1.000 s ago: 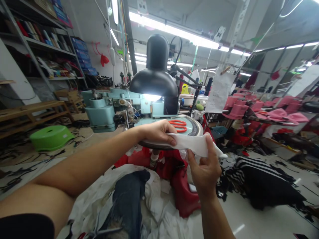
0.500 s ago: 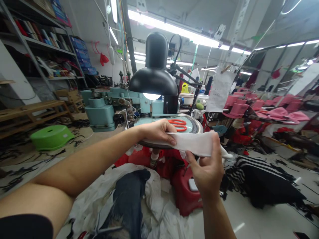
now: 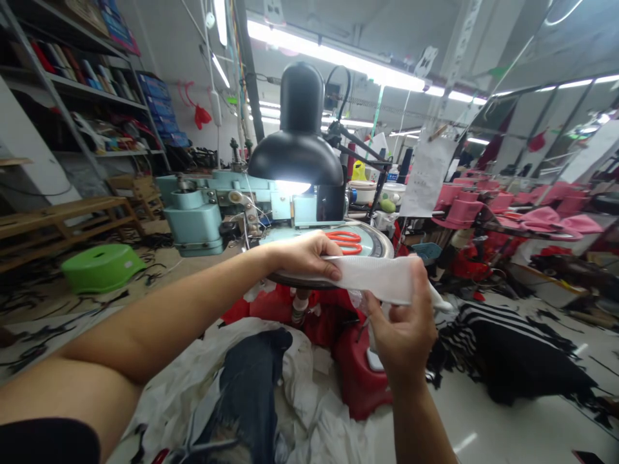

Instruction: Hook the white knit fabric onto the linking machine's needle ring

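A strip of white ribbed knit fabric (image 3: 374,277) is stretched between my two hands at the near edge of a round pale-blue machine plate (image 3: 370,241). My left hand (image 3: 309,254) pinches its left end, thumb on top, over the plate's rim. On the right, my right hand (image 3: 406,325) grips the other end with the thumb low and fingers up; part of the fabric hangs out past those fingers. Orange-handled scissors (image 3: 345,241) lie on the plate just behind the strip, their blades out of sight.
A black lamp (image 3: 297,158) hangs low over the plate. The pale-blue machine (image 3: 196,222) extends left. White cloth (image 3: 242,335) covers my lap, above jeans. A red stool (image 3: 358,380), a green stool (image 3: 101,265) and a black striped fabric pile (image 3: 517,354) stand around.
My hands and the white strip hold almost the same place. My right hand has shifted very slightly right, and the view has moved a little.
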A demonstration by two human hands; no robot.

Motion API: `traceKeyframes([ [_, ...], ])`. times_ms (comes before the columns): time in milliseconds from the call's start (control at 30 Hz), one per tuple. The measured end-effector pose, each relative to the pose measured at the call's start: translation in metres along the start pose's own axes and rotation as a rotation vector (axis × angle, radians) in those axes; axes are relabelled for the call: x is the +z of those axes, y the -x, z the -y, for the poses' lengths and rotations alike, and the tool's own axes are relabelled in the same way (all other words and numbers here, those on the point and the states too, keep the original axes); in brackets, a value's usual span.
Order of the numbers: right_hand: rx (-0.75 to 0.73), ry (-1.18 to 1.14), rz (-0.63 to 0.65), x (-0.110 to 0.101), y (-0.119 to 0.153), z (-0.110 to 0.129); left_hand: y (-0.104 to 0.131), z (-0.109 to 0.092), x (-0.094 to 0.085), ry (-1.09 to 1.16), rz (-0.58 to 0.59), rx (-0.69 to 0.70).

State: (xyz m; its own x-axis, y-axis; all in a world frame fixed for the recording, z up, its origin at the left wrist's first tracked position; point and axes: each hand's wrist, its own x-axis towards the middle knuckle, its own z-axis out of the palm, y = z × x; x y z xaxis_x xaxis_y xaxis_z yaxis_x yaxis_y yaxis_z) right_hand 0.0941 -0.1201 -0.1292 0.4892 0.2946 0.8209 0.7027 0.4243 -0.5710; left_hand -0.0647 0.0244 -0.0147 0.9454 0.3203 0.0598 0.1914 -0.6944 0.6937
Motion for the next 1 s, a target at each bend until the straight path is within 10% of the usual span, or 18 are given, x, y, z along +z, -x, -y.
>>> traceKeyframes([
  [267, -0.184, -0.019, 0.168, 0.020, -0.011, -0.011, -0.020, -0.013, -0.006, -0.173, 0.019, 0.039],
  [633, 0.278, -0.392, 0.220, -0.030, -0.026, -0.028, -0.020, -0.009, 0.007, -0.044, -0.003, -0.088],
  [767, 0.038, -0.141, 0.167, -0.023, -0.016, -0.023, -0.024, -0.009, 0.009, -0.014, 0.032, -0.061],
  [867, -0.251, -0.068, 0.376, -0.002, -0.015, -0.014, -0.023, -0.009, 0.009, -0.032, 0.003, 0.009],
  [1000, -0.138, -0.165, 0.270, 0.013, -0.020, -0.007, -0.015, -0.012, 0.003, -0.055, 0.013, -0.049],
])
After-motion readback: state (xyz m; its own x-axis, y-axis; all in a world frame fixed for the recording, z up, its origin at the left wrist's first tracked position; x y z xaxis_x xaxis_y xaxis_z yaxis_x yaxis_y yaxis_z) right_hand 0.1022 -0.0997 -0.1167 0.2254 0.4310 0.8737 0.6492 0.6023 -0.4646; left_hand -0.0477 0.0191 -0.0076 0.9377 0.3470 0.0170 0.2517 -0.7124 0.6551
